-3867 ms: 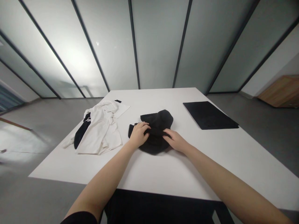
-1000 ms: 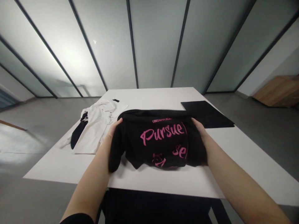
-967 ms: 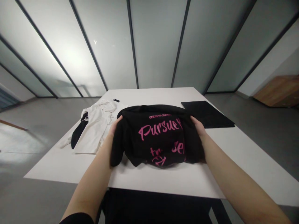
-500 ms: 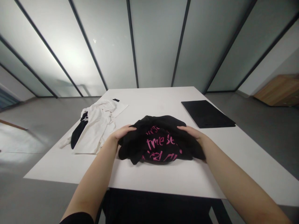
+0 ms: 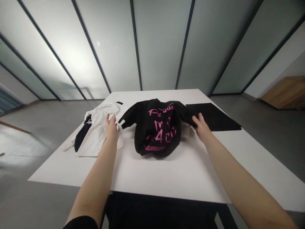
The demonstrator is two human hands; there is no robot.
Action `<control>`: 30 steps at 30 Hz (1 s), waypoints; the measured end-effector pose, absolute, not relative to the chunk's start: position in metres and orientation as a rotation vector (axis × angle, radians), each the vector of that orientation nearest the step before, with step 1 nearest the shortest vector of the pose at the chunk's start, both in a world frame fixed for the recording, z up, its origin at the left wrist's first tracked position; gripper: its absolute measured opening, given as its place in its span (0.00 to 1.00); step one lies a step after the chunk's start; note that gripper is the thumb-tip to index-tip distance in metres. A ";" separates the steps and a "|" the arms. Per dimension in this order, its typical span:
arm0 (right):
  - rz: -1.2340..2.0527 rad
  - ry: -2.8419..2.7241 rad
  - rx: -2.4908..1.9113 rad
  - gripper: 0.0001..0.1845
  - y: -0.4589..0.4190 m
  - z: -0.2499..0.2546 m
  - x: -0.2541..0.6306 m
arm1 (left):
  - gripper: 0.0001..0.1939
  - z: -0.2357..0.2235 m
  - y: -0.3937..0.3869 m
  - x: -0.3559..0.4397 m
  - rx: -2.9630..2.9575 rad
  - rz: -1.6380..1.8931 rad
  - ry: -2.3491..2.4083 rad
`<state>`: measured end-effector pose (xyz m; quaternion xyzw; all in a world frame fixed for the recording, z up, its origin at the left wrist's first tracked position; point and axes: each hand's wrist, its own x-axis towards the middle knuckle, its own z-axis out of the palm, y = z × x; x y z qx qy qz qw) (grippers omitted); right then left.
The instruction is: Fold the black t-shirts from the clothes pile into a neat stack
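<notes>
A black sweatshirt [image 5: 140, 133] with pink lettering is spread over the white table, its body bunched and rumpled and its sleeves out to both sides. Beside the end of its left-hand sleeve, my left hand [image 5: 111, 128] is raised with the fingers apart, holding nothing. My right hand [image 5: 202, 127] is at the end of the other sleeve, with a gap between thumb and fingers; its fingertips reach the cuff or hover just by it.
On the left of the white table [image 5: 147, 175] lies a crumpled white garment [image 5: 94, 140] with a dark piece [image 5: 82, 136] against it. A small black item [image 5: 119, 102] is behind it. A flat black folded cloth or board [image 5: 218, 117] lies on the right.
The sweatshirt has gone from a bunched heap between both hands to spread out farther away, sleeves extended. My left hand has let go of it; both hands moved forward and up.
</notes>
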<state>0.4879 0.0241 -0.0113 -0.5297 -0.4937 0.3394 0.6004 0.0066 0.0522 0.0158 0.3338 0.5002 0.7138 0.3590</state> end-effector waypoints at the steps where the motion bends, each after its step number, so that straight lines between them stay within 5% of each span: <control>1: 0.698 -1.109 -1.312 0.45 0.026 -0.016 0.485 | 0.29 0.014 0.055 0.008 0.907 1.892 1.431; 3: 0.551 -1.054 -1.434 0.46 0.024 -0.023 0.478 | 0.24 0.011 0.055 0.014 1.062 1.898 1.550; 6: 0.407 -1.212 -1.434 0.33 0.014 -0.022 0.465 | 0.12 0.008 0.046 0.034 1.484 1.662 1.571; 9: 0.470 -1.477 -1.434 0.24 0.003 -0.018 0.449 | 0.14 0.003 0.027 0.062 1.856 1.126 1.533; 12: 0.549 -1.704 -1.498 0.26 -0.006 -0.019 0.432 | 0.20 -0.002 0.009 0.085 2.040 0.881 1.513; 17: 0.717 -1.829 -1.288 0.39 -0.013 -0.026 0.415 | 0.18 -0.011 0.005 0.100 2.021 0.965 1.412; 23: 0.895 -1.091 -1.180 0.25 0.013 -0.031 0.438 | 0.14 -0.019 0.031 0.086 1.445 1.391 1.317; 30: 0.771 -0.863 -1.048 0.27 0.019 -0.029 0.463 | 0.21 -0.022 0.051 0.073 0.857 1.567 1.275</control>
